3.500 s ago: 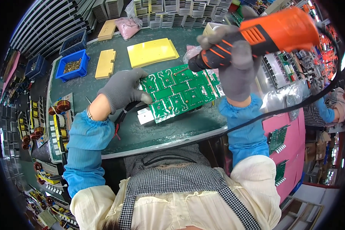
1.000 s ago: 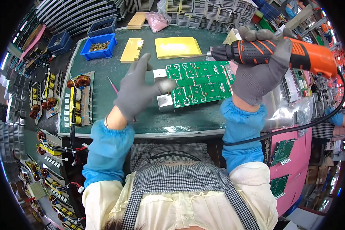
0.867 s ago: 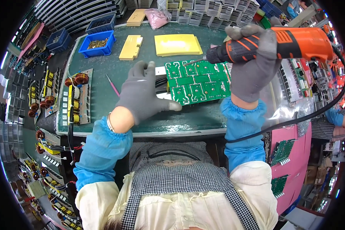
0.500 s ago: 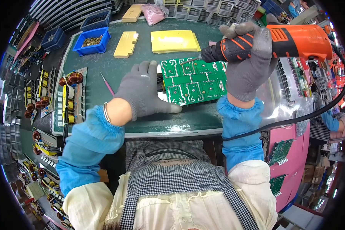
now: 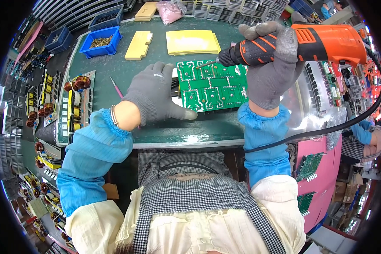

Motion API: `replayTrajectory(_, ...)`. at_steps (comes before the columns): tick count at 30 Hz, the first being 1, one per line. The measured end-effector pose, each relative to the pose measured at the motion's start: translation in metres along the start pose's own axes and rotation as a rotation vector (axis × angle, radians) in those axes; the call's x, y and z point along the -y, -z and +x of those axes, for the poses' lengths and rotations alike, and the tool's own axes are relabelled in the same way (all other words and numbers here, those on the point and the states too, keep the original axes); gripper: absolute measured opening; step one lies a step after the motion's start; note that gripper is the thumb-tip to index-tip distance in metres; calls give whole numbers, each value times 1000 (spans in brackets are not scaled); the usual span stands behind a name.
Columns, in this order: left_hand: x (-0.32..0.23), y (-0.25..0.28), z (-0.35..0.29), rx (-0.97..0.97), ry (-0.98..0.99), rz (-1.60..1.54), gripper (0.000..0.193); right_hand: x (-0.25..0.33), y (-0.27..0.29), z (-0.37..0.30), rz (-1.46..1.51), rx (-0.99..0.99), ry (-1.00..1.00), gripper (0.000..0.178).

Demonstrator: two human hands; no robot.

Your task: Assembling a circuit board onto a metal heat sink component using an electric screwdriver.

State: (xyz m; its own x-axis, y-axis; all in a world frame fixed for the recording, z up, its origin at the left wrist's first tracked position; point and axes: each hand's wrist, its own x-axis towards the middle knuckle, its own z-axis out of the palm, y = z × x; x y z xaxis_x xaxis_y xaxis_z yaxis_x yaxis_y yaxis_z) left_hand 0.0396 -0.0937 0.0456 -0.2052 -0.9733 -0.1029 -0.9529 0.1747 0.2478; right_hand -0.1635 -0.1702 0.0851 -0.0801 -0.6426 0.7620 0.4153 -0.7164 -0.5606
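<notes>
A green circuit board lies on the bench before me, its soldered side up. My left hand, in a grey glove, grips the board's left end, thumb along the near edge and fingers at the far left corner. In my gloved right hand is an orange and black power drill, held level with its chuck to the left. The drill's thin bit reaches over the far left part of the board. Whether its tip touches a screw there I cannot tell. My right hand hides the board's right end.
A blue bin of small brass-coloured parts, yellow sheets and a notched yellow piece lie beyond the board. Pink-handled tweezers lie left of my left hand. Boards with copper coils stand farther left. The drill's black cable loops at right.
The whole view has shifted slightly. Both hands, the drill and the board keep nearly the same places relative to each other.
</notes>
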Motion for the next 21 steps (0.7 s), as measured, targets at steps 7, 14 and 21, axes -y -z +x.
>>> replayTrajectory(7,5,-8,-2,-85,-33,-49,122,6,-12,10,-158,-6,-85,29)
replayTrajectory(14,11,-12,-2,-132,-64,-60,116,2,-32,23,-175,147,-125,26)
replayTrajectory(21,10,-10,-1,-128,-64,-83,118,8,-59,38,-52,122,-486,39)
